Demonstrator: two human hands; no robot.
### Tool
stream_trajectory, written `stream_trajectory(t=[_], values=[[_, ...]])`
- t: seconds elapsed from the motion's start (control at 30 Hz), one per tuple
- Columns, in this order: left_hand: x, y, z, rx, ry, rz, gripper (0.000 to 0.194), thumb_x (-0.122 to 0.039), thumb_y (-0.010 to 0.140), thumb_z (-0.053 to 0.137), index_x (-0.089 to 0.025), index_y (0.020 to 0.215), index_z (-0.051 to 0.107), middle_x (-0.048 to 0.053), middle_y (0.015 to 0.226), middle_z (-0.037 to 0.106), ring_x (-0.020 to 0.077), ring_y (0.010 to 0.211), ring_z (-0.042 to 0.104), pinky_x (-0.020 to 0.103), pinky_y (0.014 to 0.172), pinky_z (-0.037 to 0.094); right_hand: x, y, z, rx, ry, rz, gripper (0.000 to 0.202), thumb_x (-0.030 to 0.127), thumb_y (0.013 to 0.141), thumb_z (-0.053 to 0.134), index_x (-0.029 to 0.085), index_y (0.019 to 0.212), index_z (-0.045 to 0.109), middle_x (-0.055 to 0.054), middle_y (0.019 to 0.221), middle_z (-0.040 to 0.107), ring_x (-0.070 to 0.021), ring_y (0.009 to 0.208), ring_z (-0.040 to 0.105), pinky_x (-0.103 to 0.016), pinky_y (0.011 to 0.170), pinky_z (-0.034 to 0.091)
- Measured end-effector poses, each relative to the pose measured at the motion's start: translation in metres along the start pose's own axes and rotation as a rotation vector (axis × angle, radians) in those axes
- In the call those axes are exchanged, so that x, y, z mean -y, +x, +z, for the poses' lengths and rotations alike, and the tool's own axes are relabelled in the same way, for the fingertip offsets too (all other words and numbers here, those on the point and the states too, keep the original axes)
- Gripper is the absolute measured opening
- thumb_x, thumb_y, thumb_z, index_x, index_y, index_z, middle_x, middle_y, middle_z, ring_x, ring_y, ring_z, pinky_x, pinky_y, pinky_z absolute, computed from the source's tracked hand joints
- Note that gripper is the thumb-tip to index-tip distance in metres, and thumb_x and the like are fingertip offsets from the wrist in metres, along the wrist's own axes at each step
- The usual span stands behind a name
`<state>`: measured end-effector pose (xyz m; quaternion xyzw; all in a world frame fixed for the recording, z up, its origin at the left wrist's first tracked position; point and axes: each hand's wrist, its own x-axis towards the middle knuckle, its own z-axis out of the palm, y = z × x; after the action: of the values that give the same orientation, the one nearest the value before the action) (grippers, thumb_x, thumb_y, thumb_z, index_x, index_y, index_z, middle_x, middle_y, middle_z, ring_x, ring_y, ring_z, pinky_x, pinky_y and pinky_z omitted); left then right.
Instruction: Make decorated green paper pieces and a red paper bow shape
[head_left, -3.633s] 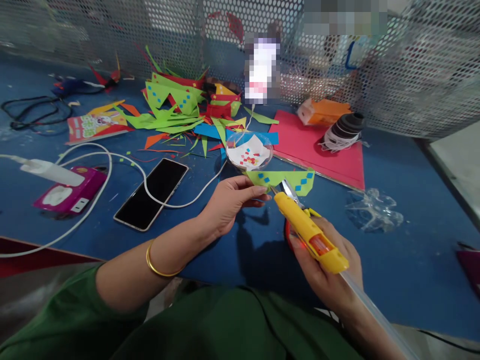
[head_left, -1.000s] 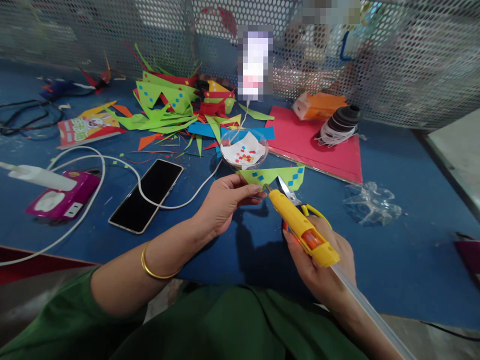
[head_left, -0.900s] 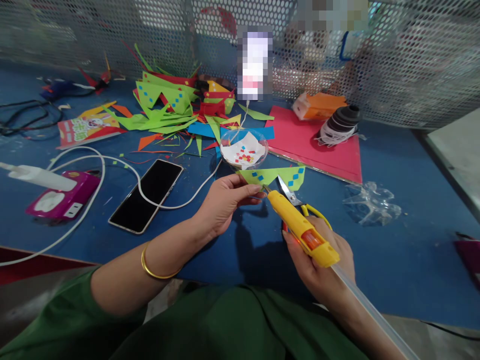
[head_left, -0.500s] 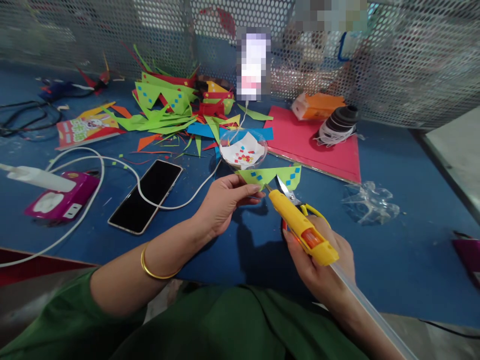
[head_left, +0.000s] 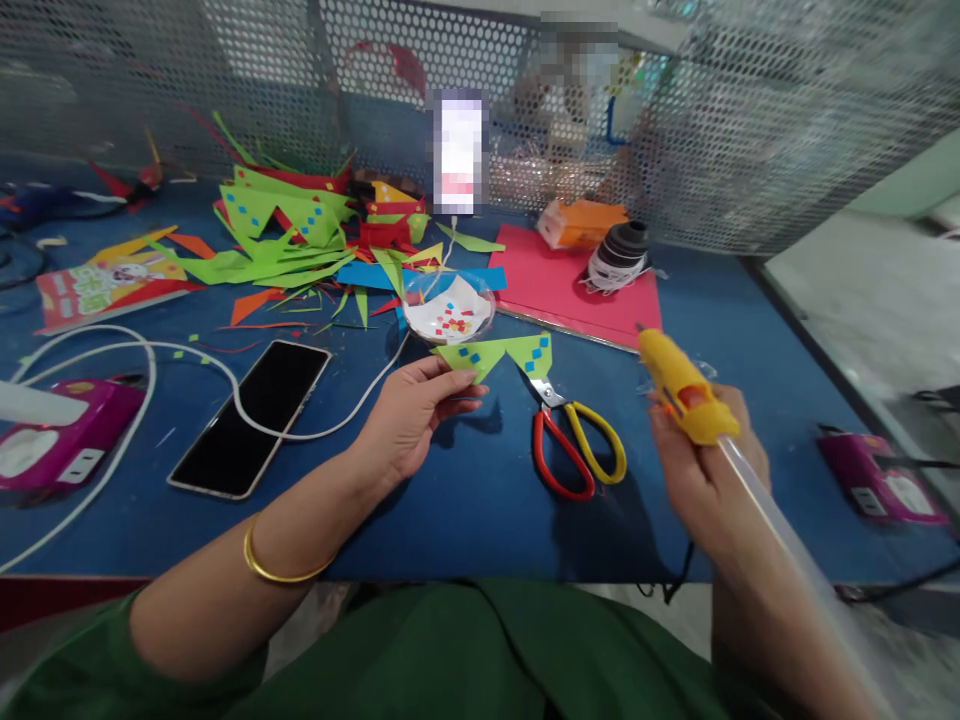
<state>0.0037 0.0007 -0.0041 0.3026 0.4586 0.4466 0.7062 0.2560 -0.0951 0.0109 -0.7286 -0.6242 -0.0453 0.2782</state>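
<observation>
Between thumb and fingers, my left hand (head_left: pixel 420 410) pinches the left end of a green paper mask (head_left: pixel 531 350) dotted with small blue squares. Well to the right, my right hand (head_left: pixel 705 470) grips a yellow glue gun (head_left: pixel 686 390), its nozzle pointing up and left, a long clear glue stick running out of its back. Scissors (head_left: pixel 562 440) with one red and one yellow handle lie on the table between my hands, their blades partly under the mask. Just beyond the mask is a clear bowl (head_left: pixel 491 315) holding white paper and tiny coloured squares.
Finished-looking green and red paper masks (head_left: pixel 281 210) and scraps are heaped at the back left. A phone (head_left: pixel 251 420) with a white cable across it lies left. Red sheets (head_left: pixel 577 300) carry a dark spool (head_left: pixel 619 255). Purple power sockets (head_left: pixel 71 430) stand at the left and right.
My right hand has swung the glue gun right, away from the mask, uncovering the scissors. My left hand still holds the mask. The view has turned somewhat to the right.
</observation>
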Motion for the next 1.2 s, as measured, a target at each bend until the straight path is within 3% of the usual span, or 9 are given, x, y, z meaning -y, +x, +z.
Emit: stream_trajectory(t=[0.07,0.2,0.4,0.6,0.7,0.83,0.97,1.03,1.2], values=[[0.001,0.0,0.0,0.009,0.029,-0.024,0.013,-0.019,0.065,0.085,-0.015,0.072,0.075,0.003,0.071,0.071,0.0118,0.066,0.067,0.022,0.062,0.055,-0.018,0.015,-0.01,0.006,-0.19,0.094,0.036,0.044,0.092,0.057,0.015,0.114,0.059,-0.012,0.09,0.065,-0.0228,0.069,0.062,-0.033,0.057,0.038],[0.003,-0.001,0.001,0.04,0.074,-0.082,0.011,-0.016,0.065,0.084,-0.014,0.069,0.074,0.003,0.069,0.069,0.0128,0.066,0.068,0.021,0.061,0.056,-0.051,0.04,-0.019,0.052,-0.474,-0.031,0.025,0.038,0.09,0.061,0.015,0.096,0.067,-0.012,0.085,0.063,-0.022,0.071,0.056,-0.037,0.064,0.033],[0.005,-0.002,0.0,0.077,0.079,-0.133,0.008,-0.014,0.067,0.082,-0.015,0.068,0.074,0.004,0.069,0.07,0.0127,0.065,0.068,0.021,0.06,0.056,-0.085,0.056,-0.007,0.126,-0.369,-0.03,0.022,0.04,0.084,0.068,0.021,0.073,0.064,-0.001,0.066,0.047,-0.0136,0.054,0.039,-0.035,0.06,0.027],[0.005,-0.004,0.0,0.087,0.079,-0.153,0.004,-0.015,0.071,0.08,-0.015,0.072,0.076,0.004,0.072,0.071,0.012,0.065,0.067,0.021,0.06,0.055,-0.109,0.064,-0.019,0.181,-0.313,-0.122,0.045,0.067,0.083,0.059,0.024,0.075,0.072,-0.007,0.07,0.061,-0.016,0.053,0.048,-0.036,0.057,0.028],[0.004,-0.005,0.002,0.071,0.076,-0.172,0.002,-0.013,0.072,0.078,-0.014,0.072,0.076,0.003,0.07,0.07,0.0109,0.063,0.067,0.021,0.059,0.053,-0.085,0.074,-0.032,0.058,-0.294,-0.249,0.056,0.076,0.084,0.05,0.027,0.09,0.077,-0.009,0.08,0.069,-0.02,0.06,0.058,-0.039,0.057,0.03],[0.004,-0.007,0.003,0.074,0.074,-0.177,0.003,-0.013,0.074,0.076,-0.014,0.072,0.075,0.002,0.067,0.068,0.0111,0.063,0.067,0.021,0.059,0.052,-0.008,0.1,-0.02,0.037,-0.077,-0.478,0.035,0.054,0.095,0.054,0.029,0.103,0.077,-0.007,0.098,0.076,-0.0209,0.081,0.071,-0.035,0.062,0.042],[0.005,-0.005,0.0,0.099,0.149,-0.147,0.007,-0.009,0.076,0.069,-0.014,0.077,0.075,0.003,0.073,0.071,0.0093,0.059,0.066,0.019,0.054,0.05,0.064,0.134,0.033,0.272,0.092,-0.752,0.025,0.03,0.099,0.055,0.02,0.106,0.077,-0.006,0.102,0.077,-0.0179,0.09,0.071,-0.03,0.074,0.048],[0.005,-0.002,-0.002,0.114,0.229,-0.127,0.008,-0.009,0.077,0.067,-0.014,0.074,0.071,0.002,0.067,0.068,0.0089,0.055,0.065,0.017,0.048,0.045,0.089,0.149,0.064,0.425,-0.041,-0.81,0.025,0.026,0.098,0.055,0.021,0.112,0.075,-0.006,0.109,0.076,-0.0184,0.095,0.069,-0.029,0.074,0.046],[0.002,0.007,-0.009,0.172,0.459,-0.096,0.01,-0.007,0.078,0.062,-0.016,0.077,0.063,-0.005,0.056,0.058,0.0096,0.046,0.063,0.015,0.036,0.034,0.129,0.175,0.12,0.549,-0.316,-0.889,0.025,0.015,0.091,0.055,0.02,0.104,0.077,-0.008,0.106,0.073,-0.0187,0.085,0.065,-0.028,0.06,0.035]])
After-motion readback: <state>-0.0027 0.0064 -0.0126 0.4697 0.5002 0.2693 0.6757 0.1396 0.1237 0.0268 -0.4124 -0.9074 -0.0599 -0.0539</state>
